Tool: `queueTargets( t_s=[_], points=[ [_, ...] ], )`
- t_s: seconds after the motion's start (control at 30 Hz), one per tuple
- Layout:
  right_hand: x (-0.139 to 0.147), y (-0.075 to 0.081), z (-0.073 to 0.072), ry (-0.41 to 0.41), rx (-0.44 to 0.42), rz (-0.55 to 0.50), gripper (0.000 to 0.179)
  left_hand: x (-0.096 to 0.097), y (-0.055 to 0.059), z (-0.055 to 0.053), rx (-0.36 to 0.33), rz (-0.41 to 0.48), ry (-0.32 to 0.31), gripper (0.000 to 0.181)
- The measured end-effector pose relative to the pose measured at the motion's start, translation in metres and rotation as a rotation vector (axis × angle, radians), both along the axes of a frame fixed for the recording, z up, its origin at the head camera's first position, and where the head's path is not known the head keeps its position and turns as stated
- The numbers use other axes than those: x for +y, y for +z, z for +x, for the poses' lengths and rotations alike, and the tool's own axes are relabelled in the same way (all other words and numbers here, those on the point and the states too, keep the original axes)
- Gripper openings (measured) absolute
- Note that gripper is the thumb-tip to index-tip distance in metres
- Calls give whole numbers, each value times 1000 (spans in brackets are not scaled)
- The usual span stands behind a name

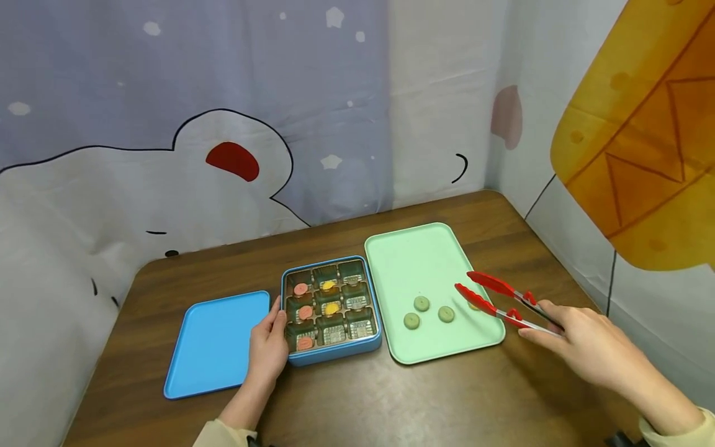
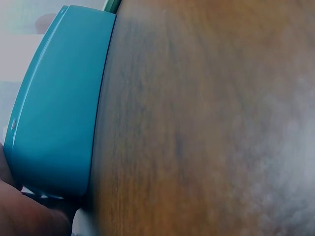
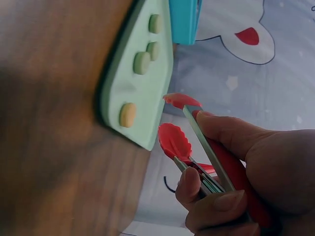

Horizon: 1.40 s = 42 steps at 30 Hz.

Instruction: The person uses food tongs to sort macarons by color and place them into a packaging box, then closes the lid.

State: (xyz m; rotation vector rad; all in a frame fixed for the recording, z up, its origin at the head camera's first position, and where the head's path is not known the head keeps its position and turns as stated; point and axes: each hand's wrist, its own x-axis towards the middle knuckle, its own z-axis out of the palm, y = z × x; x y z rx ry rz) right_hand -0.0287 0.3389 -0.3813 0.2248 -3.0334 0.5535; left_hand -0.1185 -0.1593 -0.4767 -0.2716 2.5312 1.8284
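Observation:
My right hand (image 1: 592, 338) grips red-tipped tongs (image 3: 216, 162), their jaws apart with nothing between them. The tongs reach over the right side of a pale green tray (image 1: 413, 248). On that tray lie three round green cookie-like pieces (image 1: 421, 303), and a yellow one (image 3: 128, 114) is partly hidden by the tongs in the head view. My left hand (image 1: 268, 347) rests against the left wall of a blue box (image 1: 337, 355), fingers extended along it. Inside its divided insert, pink pieces (image 1: 304, 312) fill the left column's compartments, and two yellow pieces (image 1: 332, 308) occupy the middle column.
A flat blue lid-like tray (image 1: 218, 341) lies left of the box. All of these stand on a brown wooden table (image 1: 424, 403). Patterned curtains (image 1: 335, 112) hang behind and along the sides of the table.

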Motion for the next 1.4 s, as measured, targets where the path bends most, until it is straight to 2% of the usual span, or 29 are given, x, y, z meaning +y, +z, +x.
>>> queueTargets(
  t_s=[0.17,0.4,1.03,1.4],
  points=[
    [4,-9,8,-15,-50,9,30,0,-1,0,-11,-8,5,50],
    [7,-17,15,-33,-109,-2,34,0,-2,-1,-5,-20,0,49],
    [9,-21,17,-19,-28,47,33,0,-1,-1,-21,5,6,50],
    [9,-20,14,0,-11,33,26,-1,-3,-2,18,6,0,50]
  ],
)
